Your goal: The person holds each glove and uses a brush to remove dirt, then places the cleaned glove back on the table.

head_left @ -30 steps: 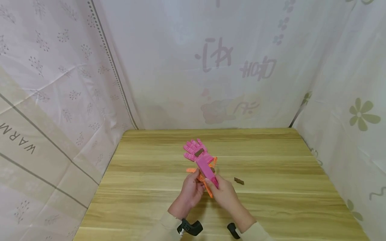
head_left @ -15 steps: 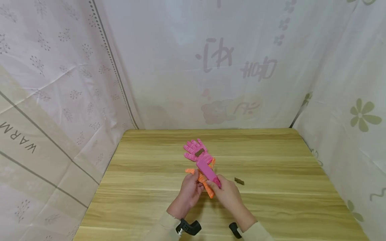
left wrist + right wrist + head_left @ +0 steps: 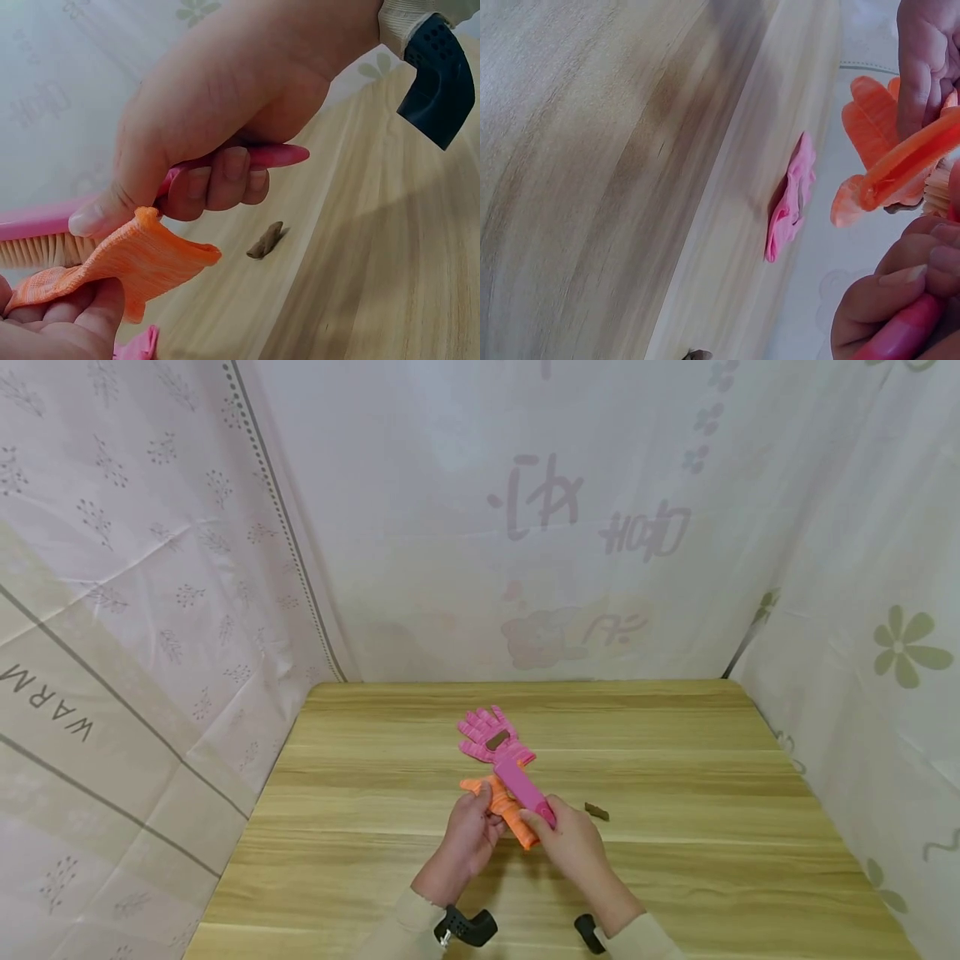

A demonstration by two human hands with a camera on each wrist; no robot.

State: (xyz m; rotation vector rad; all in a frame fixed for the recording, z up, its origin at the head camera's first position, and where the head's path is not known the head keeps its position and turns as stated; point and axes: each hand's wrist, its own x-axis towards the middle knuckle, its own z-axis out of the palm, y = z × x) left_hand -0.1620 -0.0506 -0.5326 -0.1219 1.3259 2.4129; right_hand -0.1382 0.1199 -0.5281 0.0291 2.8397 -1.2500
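My left hand (image 3: 471, 837) pinches an orange knit glove (image 3: 517, 821), thumb on top and fingers underneath. Its loose cuff (image 3: 176, 259) hangs toward the right in the left wrist view. A pink brush (image 3: 527, 791) is gripped by its handle in my right hand (image 3: 576, 847), the thumb stretched along it. The brush's pale bristles (image 3: 45, 251) face down on the orange glove. In the right wrist view, a dark brown bit (image 3: 904, 207) shows under the glove beside the bristles. Part of the glove is hidden beneath the brush.
Beyond the hands, a pink knit glove (image 3: 480, 727) lies flat on the wooden table (image 3: 360, 827), a brown patch (image 3: 498, 741) on its palm. A small brown piece (image 3: 597, 812) lies to the right of my right hand. Patterned curtains (image 3: 420, 527) enclose the table's back and sides.
The brush and my right hand have shifted slightly right and toward me. The orange glove has turned a little, its cuff moving right and showing wider. The pink glove has stayed put.
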